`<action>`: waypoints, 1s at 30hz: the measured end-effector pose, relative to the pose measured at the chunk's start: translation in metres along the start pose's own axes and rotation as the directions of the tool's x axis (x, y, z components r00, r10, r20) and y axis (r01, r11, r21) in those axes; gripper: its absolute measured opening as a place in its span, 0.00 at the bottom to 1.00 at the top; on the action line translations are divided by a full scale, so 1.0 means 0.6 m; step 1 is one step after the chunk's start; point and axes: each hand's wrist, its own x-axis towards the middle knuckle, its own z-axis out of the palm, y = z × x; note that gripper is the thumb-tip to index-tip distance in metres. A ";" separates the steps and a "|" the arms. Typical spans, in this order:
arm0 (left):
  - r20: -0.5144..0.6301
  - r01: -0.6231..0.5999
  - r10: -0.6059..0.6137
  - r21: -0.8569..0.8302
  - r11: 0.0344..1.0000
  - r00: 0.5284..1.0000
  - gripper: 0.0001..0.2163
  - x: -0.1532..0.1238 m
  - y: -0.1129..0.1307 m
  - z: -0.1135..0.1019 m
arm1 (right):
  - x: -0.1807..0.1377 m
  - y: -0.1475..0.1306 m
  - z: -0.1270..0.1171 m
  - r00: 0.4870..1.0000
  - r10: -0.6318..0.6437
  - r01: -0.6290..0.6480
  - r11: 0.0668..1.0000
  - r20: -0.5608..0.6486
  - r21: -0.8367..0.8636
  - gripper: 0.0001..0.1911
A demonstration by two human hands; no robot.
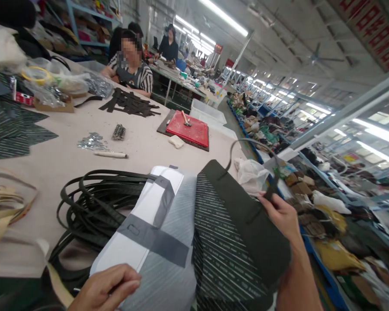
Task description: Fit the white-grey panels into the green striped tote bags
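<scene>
A beige-covered worktable [142, 136] runs across the scene, and at its near side, in front of the person, lies the striped dark green bag panel [220, 233], slanted, with a plain dark green band along its right side. Directly left of it is a white panel [132, 255] crossed by grey tape strips, beside a loose coil of dark green webbing [97, 194]. The left hand [105, 287] sits at the white panel's lower end, fingers curled and thumb drawn in close; whether it grips anything cannot be told. The right hand [282, 216] is pinched on the thin strap handle [253, 141], which arches above the green band. Farther back are a red board [196, 134] and a heap of dark strips [126, 103]; smaller still, a hammer [186, 119] on the board, a pale rod-shaped tool [110, 154] and scattered metal pieces [92, 141]
</scene>
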 end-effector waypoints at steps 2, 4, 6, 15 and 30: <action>-0.024 -0.015 0.016 0.041 0.999 1.000 0.15 0.008 0.019 -0.002 | -0.012 0.096 -0.054 0.979 0.201 -0.203 0.970 -0.030 -0.130 0.28; -0.037 -0.060 0.064 0.096 0.994 0.997 0.17 0.016 0.033 -0.005 | -0.032 0.169 -0.083 0.931 0.365 -0.333 0.850 0.000 -0.408 0.25; -0.051 -0.130 0.141 0.172 0.977 0.989 0.18 0.022 0.041 -0.008 | -0.063 0.197 -0.077 0.912 0.410 -0.335 0.742 -0.003 -0.580 0.23; -0.003 -0.402 0.472 0.520 0.754 0.881 0.20 0.049 0.047 -0.014 | -0.257 -0.146 0.192 0.824 -0.266 0.060 0.919 0.500 0.391 0.11; 0.017 -0.270 0.295 0.460 0.846 0.955 0.12 0.036 0.003 -0.039 | -0.291 -0.236 0.315 0.724 -0.548 0.284 0.790 0.419 0.543 0.06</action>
